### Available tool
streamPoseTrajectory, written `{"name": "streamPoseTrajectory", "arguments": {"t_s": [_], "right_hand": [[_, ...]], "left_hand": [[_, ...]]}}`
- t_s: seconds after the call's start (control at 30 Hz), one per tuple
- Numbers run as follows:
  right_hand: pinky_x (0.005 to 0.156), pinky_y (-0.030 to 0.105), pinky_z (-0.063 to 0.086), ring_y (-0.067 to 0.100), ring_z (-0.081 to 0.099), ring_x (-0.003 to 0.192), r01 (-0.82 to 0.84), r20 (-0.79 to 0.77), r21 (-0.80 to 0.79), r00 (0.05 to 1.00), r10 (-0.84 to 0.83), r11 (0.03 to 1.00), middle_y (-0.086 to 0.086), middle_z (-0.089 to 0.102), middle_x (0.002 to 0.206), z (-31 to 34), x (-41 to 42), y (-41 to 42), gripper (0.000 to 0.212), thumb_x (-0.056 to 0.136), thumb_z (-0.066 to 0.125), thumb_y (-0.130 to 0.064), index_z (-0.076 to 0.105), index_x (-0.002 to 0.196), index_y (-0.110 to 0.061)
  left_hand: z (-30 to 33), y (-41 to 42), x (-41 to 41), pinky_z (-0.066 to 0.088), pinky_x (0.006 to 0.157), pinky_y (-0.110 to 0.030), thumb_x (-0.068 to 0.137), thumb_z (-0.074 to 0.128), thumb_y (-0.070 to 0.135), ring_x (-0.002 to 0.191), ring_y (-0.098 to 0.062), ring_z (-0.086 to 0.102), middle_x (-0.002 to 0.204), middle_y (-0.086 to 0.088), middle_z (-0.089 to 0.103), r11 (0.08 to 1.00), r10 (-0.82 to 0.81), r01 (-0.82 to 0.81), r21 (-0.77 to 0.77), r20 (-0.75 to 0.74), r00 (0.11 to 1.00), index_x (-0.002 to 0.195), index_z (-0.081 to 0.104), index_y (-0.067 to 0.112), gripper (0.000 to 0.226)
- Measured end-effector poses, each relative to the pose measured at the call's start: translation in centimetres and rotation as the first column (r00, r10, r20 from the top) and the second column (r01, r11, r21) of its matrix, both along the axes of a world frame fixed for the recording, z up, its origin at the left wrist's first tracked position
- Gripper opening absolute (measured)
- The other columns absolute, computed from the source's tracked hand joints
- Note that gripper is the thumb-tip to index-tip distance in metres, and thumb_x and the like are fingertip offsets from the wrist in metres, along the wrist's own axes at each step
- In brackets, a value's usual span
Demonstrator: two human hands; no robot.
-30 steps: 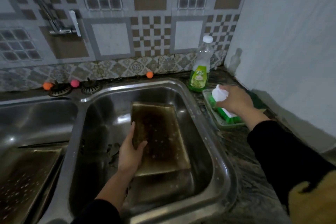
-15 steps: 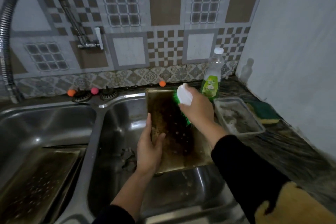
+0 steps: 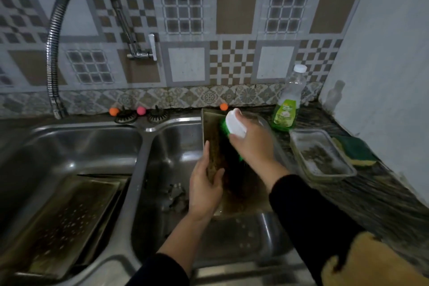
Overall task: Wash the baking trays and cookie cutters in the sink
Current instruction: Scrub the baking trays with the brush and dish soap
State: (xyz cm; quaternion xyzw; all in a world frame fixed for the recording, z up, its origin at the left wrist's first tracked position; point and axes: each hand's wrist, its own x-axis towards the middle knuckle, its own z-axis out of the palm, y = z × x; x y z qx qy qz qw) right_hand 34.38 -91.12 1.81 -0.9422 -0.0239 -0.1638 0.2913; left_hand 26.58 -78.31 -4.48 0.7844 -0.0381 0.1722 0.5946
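Gripping the baking tray by its left edge, your left hand props it tilted up inside the right sink basin, thumb curled over the inner face. Your right hand is wrapped around a white scrub brush (green bristles down), pressing it near the tray's top. A second tray lies in the left basin; small metal shapes, perhaps cutters, sit beside your left wrist.

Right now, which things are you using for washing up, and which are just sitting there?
In use: baking tray held by the left hand; scrub brush in the right hand; second tray waiting; cookie cutters.

Lying about: soap bottle, sponge, plastic container, faucet.
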Motion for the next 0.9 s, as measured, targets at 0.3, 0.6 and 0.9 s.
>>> {"name": "streamPoseTrajectory", "arguments": {"t_s": [0.3, 0.6, 0.9], "right_hand": [[0.094, 0.025, 0.046, 0.013, 0.056, 0.116, -0.219, -0.043, 0.046, 0.974, 0.221, 0.975, -0.007, 0.058, 0.131, -3.4, -7.0, 2.7, 0.069, 0.083, 0.065, -0.039, 0.033, 0.144, -0.043], [0.099, 0.030, 0.044, 0.014, 0.055, 0.120, -0.250, -0.046, 0.050, 0.966, 0.253, 0.967, -0.008, 0.056, 0.134, 0.0, -5.8, 5.3, 0.067, 0.085, 0.062, -0.034, 0.032, 0.144, -0.041], [0.093, 0.032, 0.047, 0.019, 0.057, 0.115, -0.136, -0.012, 0.020, 0.991, 0.137, 0.990, -0.001, 0.059, 0.129, 1.5, -1.5, 5.7, 0.065, 0.087, 0.060, -0.036, 0.032, 0.145, -0.039]], "left_hand": [[-0.7, 4.3, 0.0, 0.040, 0.108, -0.033, 0.101, 0.038, 0.020, 0.125, 0.001, 0.047, 0.137, 0.013, 0.049, 0.997, 0.079, -0.080, -0.013, -0.058, 0.995, 0.143, 0.020, 0.054, 0.057], [1.2, 5.0, 0.0, 0.031, 0.086, 0.005, 0.102, 0.036, 0.006, 0.111, 0.027, 0.038, 0.139, 0.017, 0.035, 0.987, 0.122, -0.130, -0.098, -0.088, 0.989, 0.152, 0.019, 0.026, 0.057], [0.8, 3.5, -1.7, 0.027, 0.115, -0.026, 0.101, 0.038, 0.008, 0.139, -0.002, 0.031, 0.151, 0.012, 0.034, 0.994, 0.039, -0.048, -0.093, -0.091, 0.995, 0.145, 0.022, 0.040, 0.057]]}}
